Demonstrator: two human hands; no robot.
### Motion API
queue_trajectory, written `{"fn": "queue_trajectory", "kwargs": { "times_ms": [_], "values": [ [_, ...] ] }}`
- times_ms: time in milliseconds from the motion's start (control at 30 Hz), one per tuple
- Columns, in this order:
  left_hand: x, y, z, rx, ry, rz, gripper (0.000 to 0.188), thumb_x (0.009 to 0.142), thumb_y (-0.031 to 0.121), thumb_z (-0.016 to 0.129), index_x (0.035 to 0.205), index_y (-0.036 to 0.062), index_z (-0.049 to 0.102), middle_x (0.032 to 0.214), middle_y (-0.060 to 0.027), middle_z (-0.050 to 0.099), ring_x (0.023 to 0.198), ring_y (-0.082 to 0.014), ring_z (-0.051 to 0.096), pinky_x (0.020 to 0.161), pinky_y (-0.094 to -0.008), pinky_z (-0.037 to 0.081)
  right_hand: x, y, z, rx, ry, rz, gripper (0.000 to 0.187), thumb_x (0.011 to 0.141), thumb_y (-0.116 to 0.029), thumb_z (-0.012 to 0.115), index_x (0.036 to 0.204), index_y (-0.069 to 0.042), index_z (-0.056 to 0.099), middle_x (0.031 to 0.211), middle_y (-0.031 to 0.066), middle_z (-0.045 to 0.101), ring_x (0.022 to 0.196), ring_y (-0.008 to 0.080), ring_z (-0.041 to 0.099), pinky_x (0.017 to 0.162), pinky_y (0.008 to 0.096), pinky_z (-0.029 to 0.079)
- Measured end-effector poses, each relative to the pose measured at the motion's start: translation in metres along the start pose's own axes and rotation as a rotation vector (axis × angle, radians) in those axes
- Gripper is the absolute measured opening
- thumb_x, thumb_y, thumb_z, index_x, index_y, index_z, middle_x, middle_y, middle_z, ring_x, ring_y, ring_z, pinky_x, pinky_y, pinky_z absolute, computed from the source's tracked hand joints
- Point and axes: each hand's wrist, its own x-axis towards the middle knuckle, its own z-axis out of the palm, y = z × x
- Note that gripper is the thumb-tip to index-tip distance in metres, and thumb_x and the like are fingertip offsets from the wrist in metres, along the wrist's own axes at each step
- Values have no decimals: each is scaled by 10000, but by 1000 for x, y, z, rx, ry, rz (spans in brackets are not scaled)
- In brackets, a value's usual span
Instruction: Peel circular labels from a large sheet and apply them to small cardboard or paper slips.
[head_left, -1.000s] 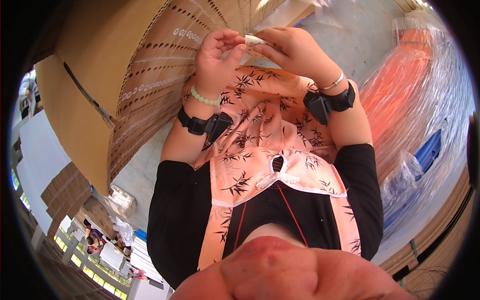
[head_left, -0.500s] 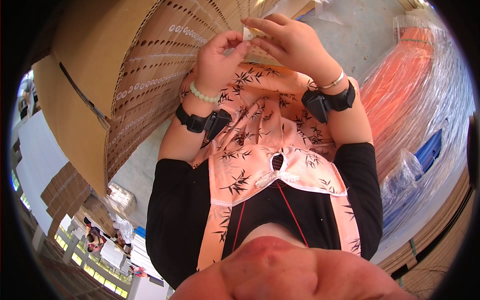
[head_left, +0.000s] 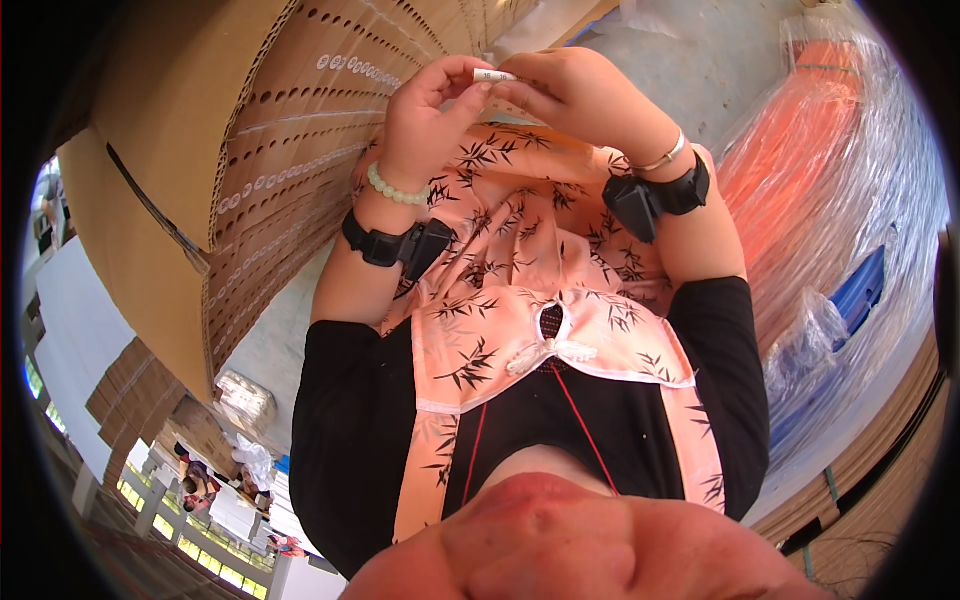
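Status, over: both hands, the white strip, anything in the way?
Left hand and right hand pinching white strip. Strip partly covered by fingers. Punched cardboard close on left side.

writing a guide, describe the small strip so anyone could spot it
Find the peach apron mid-picture. Just above it, the left hand and right hand meet at a small strip. Unlike the brown cardboard nearby, it is white with dark print.
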Motion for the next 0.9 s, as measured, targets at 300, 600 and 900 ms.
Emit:
{"fn": "queue_trajectory", "kwargs": {
  "times_ms": [300, 600, 900],
  "values": [
    [-2, -4, -13, -8, 115, 57, 162, 944, 13, 616, 1105, -6, 612, 983, -21, 663, 884, -65, 604, 815, -214, 499, -10, -3, -12, -130, 165, 60, 370, 780, -245, 786, 1116, -124, 687, 908, 99, 650, 755, 290, 631, 674, 349, 505],
    [-5, 10, -7, -6, -55, 7, 218, 899, 11, 692, 1099, 22, 608, 985, -8, 653, 876, -57, 611, 759, -206, 514, -13, -4, -5, 31, 63, -11, 294, 780, -177, 783, 1053, -95, 709, 822, 88, 572, 693, 255, 588, 624, 349, 492],
    [-5, 7, -8, -48, -19, 1, 199, 886, -9, 709, 1065, 15, 624, 911, -1, 664, 797, -42, 621, 678, -175, 520, -15, -11, -6, -67, 92, 52, 262, 811, -246, 732, 1023, -96, 708, 855, 89, 641, 783, 284, 647, 677, 375, 529]
  ]
}}
